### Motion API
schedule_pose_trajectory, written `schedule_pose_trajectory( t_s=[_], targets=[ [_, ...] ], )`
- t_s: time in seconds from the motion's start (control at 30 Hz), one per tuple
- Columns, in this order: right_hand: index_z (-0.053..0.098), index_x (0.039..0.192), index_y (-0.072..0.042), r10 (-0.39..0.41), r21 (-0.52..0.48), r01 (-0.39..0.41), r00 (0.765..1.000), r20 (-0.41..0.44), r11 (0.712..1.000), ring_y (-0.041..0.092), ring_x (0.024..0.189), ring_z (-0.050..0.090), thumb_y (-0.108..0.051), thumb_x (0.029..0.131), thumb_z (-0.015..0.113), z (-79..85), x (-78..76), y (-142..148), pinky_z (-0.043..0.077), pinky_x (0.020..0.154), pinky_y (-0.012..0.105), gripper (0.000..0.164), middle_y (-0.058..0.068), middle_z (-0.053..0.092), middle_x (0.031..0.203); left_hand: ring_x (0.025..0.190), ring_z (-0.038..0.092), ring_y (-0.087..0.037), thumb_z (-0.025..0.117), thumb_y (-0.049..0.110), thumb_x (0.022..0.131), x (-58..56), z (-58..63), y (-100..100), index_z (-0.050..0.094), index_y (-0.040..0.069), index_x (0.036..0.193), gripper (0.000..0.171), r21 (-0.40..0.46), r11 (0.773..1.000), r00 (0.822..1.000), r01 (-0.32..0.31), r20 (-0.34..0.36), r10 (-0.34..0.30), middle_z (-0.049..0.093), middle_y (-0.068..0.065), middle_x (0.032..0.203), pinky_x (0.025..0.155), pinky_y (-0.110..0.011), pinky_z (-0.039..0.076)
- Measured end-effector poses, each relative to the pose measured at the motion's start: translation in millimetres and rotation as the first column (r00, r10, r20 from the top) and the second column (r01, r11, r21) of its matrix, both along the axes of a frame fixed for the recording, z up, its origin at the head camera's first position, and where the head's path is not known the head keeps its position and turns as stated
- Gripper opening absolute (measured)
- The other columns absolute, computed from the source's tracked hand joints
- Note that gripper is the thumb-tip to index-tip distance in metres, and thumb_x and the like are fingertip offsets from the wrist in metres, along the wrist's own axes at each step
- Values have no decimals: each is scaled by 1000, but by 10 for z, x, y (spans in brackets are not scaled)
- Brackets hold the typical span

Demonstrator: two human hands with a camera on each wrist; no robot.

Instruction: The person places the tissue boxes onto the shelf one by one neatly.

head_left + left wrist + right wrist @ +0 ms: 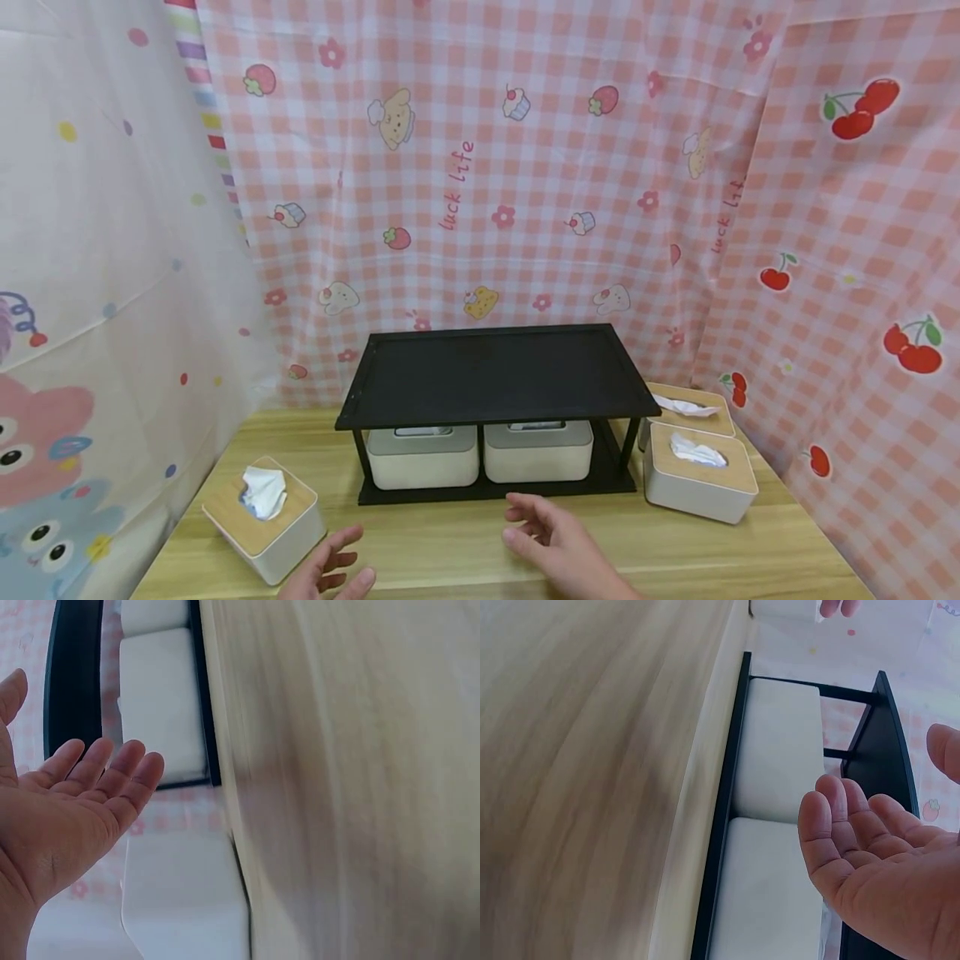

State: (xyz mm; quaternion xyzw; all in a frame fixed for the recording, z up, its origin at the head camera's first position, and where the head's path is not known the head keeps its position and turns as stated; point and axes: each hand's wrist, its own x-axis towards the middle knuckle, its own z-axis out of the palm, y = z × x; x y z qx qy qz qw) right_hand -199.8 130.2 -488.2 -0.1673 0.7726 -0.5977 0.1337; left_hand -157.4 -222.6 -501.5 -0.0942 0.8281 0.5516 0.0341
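My left hand hovers over the table's front, its fingers loosely bent around nothing. Close to its left is a white tissue box with a wood-look lid and a white tissue poking out. My right hand is held in front of a black two-level rack, also holding nothing, fingers relaxed. On the rack's lower level, two tissue boxes with grey lids, a left one and a right one, sit side by side. Both palms show in the wrist views, where the left hand touches nothing.
Right of the rack stand two more wood-lidded tissue boxes, a front one and a back one partly hidden behind it. Everything rests on a wood-grain table. Patterned curtains hang behind and at both sides.
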Motion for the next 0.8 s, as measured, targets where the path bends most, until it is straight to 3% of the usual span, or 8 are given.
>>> schedule_pose_trajectory(
  t_s=[0.17,0.33,0.5,0.63,0.73,0.8],
  targets=[
    [55,152,-1,17,-10,-17,1000,9,1000,20,114,66,-35,107,68,-14,4,-55,54,86,22,58,21,66,141,129,63,-35,79,33,96,8,-62,-133,52,-2,151,70,35,999,999,-30,15,30,56,-24,156,91,-31,52],
    [55,152,-2,29,-10,-29,1000,10,1000,19,114,66,-35,107,68,-30,-7,-92,54,87,22,57,20,66,142,125,64,-32,76,28,98,37,-130,-224,50,-4,152,68,63,996,998,-64,-20,66,53,-28,157,86,-29,53],
    [57,151,-2,37,-18,-37,999,-2,999,18,112,67,-34,107,68,-38,-5,-131,54,86,22,56,20,67,140,113,64,-13,74,27,100,51,-170,-323,49,-5,153,66,94,990,993,-106,-35,110,54,-27,157,83,-25,55],
    [58,150,-3,46,-28,-47,999,-10,999,17,111,67,-34,106,69,-38,-15,-166,54,87,21,54,21,67,139,101,61,5,74,24,101,78,-208,-422,47,-6,153,66,137,982,989,-128,-50,136,71,13,133,82,-23,56],
    [59,150,-5,53,-27,-53,999,-3,998,17,111,67,-35,106,69,-33,-25,-200,55,87,21,54,19,67,139,97,61,11,73,22,101,103,-245,-491,48,-5,152,63,160,977,986,-144,-64,156,60,41,110,82,-22,57],
    [59,150,-6,57,-23,-57,998,5,998,17,111,66,-36,106,69,-25,-25,-227,54,87,22,54,19,67,139,96,61,11,73,22,102,114,-274,-531,51,-3,149,58,166,975,983,-151,-81,166,57,46,105,80,-22,58]
  ],
)
